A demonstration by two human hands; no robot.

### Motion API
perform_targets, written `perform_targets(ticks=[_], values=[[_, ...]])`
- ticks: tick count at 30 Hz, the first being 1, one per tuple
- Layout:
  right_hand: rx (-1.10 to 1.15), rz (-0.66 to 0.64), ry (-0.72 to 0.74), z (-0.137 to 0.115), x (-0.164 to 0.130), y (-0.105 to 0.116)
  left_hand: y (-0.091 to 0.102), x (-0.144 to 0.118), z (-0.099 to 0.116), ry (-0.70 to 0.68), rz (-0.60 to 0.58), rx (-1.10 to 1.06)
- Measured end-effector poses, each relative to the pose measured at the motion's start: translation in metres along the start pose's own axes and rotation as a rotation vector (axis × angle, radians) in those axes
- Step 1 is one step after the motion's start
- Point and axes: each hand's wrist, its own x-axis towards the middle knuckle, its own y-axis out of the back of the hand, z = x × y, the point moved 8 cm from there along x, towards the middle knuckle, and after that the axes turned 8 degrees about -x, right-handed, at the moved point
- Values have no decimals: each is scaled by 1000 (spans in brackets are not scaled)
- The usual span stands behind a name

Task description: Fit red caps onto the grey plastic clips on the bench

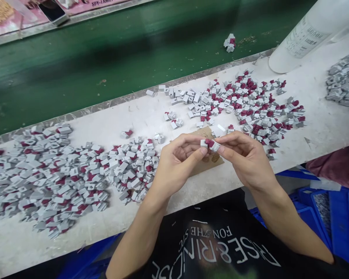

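Observation:
Between my two hands is a small grey and dark-red plastic piece [209,143], level with the table's near part. My left hand [182,157] pinches its left end between thumb and fingers. At its other end, my right hand [244,155] grips with thumb and fingertips. Beneath the hands lies a brown cardboard piece [203,166], partly covered by them. Loose grey and red pieces [250,100] are heaped just beyond my right hand. A larger heap of similar pieces [61,174] spreads to the left of my left hand.
A white bottle [305,38] with a printed label stands at the back right. Plain grey parts [344,81] are piled at the right edge. Behind the white table [104,116] runs a green belt [119,58] with one small clump on it. Blue crates [317,217] sit below right.

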Motion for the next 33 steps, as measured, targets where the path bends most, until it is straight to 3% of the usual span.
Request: perform_targets(ticks=[7, 11, 13, 17, 20, 22, 27, 30, 33], values=[[-63, -88, 10, -9, -2, -4, -2, -2, 1, -20, -61, 52], [-189, -164, 60, -11, 7, -5, 4, 11, 11, -54, -81, 242], [-383, -89, 121, -14, 17, 12, 20, 22, 24, -125, -7, 458], [-852, 212, 197, -19, 32, 62, 76, 40, 45, -171, 266, 801], [-1041, 212, 214, -12, 40, 71, 108, 50, 40, -89, 353, 825], [-1109, 190, 199, -4, 44, 67, 118, 55, 31, -39, 371, 824], [-1199, 208, 157, 13, 52, 55, 117, 63, 16, -10, 336, 821], [-1121, 250, 199, 9, 50, 57, 112, 51, 27, -63, 352, 905], [-972, 249, 182, 4, 41, 64, 102, 27, 38, -88, 331, 1122]])
